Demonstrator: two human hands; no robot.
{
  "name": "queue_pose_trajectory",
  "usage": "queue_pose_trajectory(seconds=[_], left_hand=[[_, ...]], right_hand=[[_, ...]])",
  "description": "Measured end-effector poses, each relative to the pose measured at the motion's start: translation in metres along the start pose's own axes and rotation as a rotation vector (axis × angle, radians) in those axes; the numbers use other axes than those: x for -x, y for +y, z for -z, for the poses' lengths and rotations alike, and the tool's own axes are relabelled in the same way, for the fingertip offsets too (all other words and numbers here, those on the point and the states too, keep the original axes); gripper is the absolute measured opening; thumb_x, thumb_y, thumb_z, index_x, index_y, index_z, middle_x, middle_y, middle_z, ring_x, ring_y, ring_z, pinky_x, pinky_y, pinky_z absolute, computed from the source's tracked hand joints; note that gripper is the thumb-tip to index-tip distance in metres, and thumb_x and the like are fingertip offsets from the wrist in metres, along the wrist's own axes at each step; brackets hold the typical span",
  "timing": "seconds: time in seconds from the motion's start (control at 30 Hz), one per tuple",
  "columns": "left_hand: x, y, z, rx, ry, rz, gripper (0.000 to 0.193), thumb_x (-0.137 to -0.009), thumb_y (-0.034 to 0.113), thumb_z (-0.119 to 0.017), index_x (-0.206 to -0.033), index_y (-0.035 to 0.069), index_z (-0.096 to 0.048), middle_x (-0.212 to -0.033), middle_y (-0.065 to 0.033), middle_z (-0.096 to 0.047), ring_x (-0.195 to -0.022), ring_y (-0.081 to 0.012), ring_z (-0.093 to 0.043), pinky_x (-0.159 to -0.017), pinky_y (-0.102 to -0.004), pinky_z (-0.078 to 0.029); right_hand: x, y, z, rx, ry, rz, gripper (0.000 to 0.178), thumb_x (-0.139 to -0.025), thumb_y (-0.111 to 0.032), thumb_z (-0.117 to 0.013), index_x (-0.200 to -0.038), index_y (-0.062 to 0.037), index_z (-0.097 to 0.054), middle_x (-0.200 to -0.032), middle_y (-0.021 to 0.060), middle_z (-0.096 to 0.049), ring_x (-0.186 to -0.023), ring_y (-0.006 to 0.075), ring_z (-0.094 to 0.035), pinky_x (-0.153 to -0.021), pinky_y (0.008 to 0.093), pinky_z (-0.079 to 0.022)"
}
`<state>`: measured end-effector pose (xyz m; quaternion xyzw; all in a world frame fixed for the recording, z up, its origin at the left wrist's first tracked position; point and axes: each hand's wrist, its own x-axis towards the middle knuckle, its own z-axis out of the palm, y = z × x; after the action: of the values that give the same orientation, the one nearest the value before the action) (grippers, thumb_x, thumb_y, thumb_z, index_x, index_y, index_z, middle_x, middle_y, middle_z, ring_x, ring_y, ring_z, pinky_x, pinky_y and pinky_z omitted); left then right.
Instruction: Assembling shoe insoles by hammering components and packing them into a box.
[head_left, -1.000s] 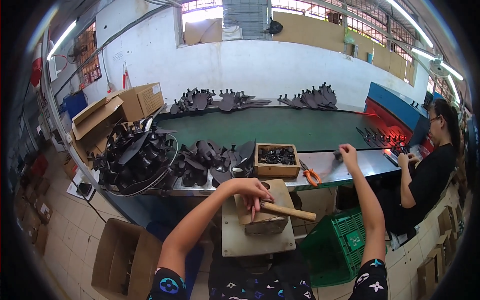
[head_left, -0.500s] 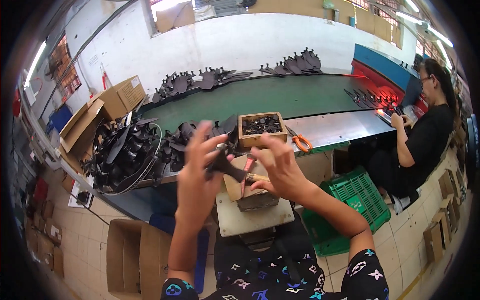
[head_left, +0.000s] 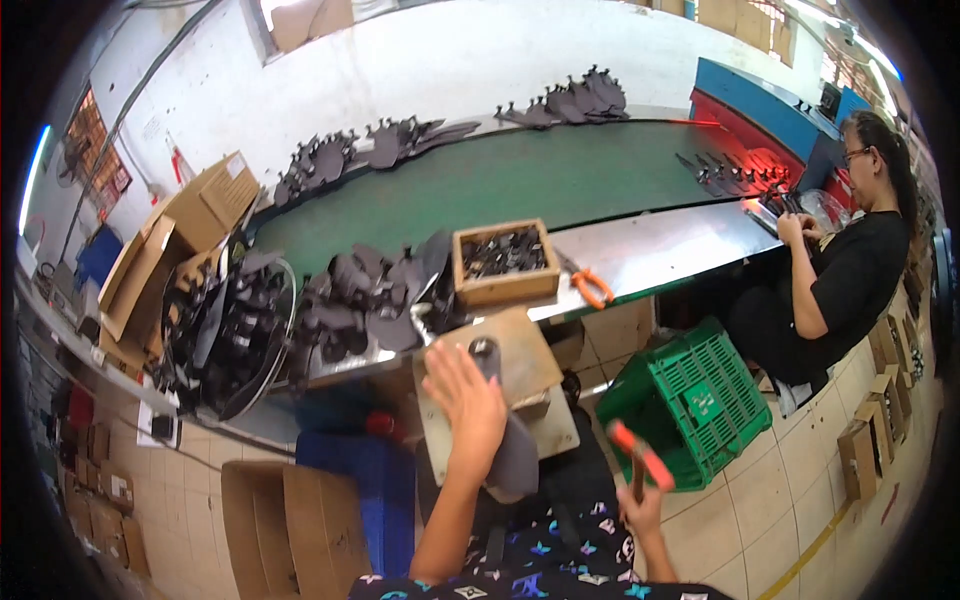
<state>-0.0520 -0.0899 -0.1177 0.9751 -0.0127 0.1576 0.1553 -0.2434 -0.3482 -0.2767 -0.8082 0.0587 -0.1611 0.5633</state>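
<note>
My left hand (head_left: 468,400) lies with its fingers stretched out over a dark grey sole-shaped piece (head_left: 517,462). That piece rests on a wooden block (head_left: 530,345), which sits on a cream-coloured board (head_left: 560,428) in front of me. A round metal-looking spot shows at the piece's far end, beside my fingertips. Off to the right, my right hand (head_left: 642,508) is closed round the handle of a hammer (head_left: 640,457) with a red head, held away from the block.
Dark sole-shaped pieces (head_left: 365,285) are heaped on the bench, beside a wooden box (head_left: 505,290) of small parts and orange-handled pliers (head_left: 592,287). A green crate (head_left: 700,400) stands right, cardboard boxes (head_left: 300,520) left. A seated co-worker (head_left: 850,260) works at the far right.
Both hands were raised over the block, with a dark piece near the left one. My left hand has come down onto the sole-shaped piece. My right hand has moved right and taken the hammer.
</note>
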Motion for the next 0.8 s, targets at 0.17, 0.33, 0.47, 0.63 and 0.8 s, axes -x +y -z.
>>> queue_pose_trajectory(seconds=[0.17,0.33,0.47,0.63,0.8], left_hand=[[-0.062,-0.016,0.008,0.105,0.165,-0.243,0.059,-0.093,0.026,-0.058,-0.143,0.002,-0.038,-0.145,-0.0203,-0.040,-0.137,-0.0388,-0.032,-0.111,-0.0544,-0.024],[-0.202,-0.013,-0.017,-0.188,0.046,-0.368,0.017,-0.083,0.004,-0.058,-0.093,0.007,-0.071,-0.090,-0.0134,-0.067,-0.090,-0.0315,-0.065,-0.076,-0.0434,-0.055],[-0.260,-0.004,-0.036,-0.541,-0.250,-0.399,0.011,-0.080,0.011,-0.065,-0.085,0.007,-0.074,-0.092,-0.0139,-0.071,-0.090,-0.0303,-0.070,-0.074,-0.0414,-0.056],[-0.279,-0.012,-0.059,-0.600,-0.299,-0.486,0.012,-0.078,0.013,-0.067,-0.085,0.005,-0.073,-0.094,-0.0160,-0.071,-0.089,-0.0323,-0.070,-0.074,-0.0422,-0.056],[-0.278,-0.017,-0.050,-0.414,-0.231,-0.462,0.020,-0.075,0.018,-0.067,-0.084,0.001,-0.072,-0.085,-0.0206,-0.069,-0.081,-0.0367,-0.069,-0.075,-0.0441,-0.056]], right_hand=[[0.034,-0.034,0.003,-0.352,0.141,-0.456,0.029,-0.090,-0.012,-0.065,-0.069,-0.0101,-0.045,-0.053,-0.0015,-0.047,-0.042,0.0069,-0.045,-0.040,0.0220,-0.035],[-0.043,-0.059,0.000,-0.566,0.132,-0.317,0.030,-0.090,-0.009,-0.063,-0.069,-0.0090,-0.042,-0.052,-0.0001,-0.044,-0.038,0.0073,-0.040,-0.036,0.0223,-0.031],[-0.093,-0.076,0.002,-0.552,-0.012,-0.265,0.035,-0.093,-0.014,-0.062,-0.065,-0.0099,-0.041,-0.052,-0.0011,-0.043,-0.040,0.0069,-0.039,-0.037,0.0232,-0.029],[-0.120,-0.088,-0.005,-0.453,-0.039,-0.110,0.036,-0.093,-0.018,-0.062,-0.064,-0.0121,-0.042,-0.053,-0.0021,-0.046,-0.042,0.0057,-0.041,-0.039,0.0223,-0.030],[-0.138,-0.107,-0.017,-0.565,-0.072,-0.228,0.032,-0.092,-0.020,-0.064,-0.066,-0.0100,-0.048,-0.058,-0.0001,-0.054,-0.045,0.0062,-0.047,-0.042,0.0217,-0.035]])
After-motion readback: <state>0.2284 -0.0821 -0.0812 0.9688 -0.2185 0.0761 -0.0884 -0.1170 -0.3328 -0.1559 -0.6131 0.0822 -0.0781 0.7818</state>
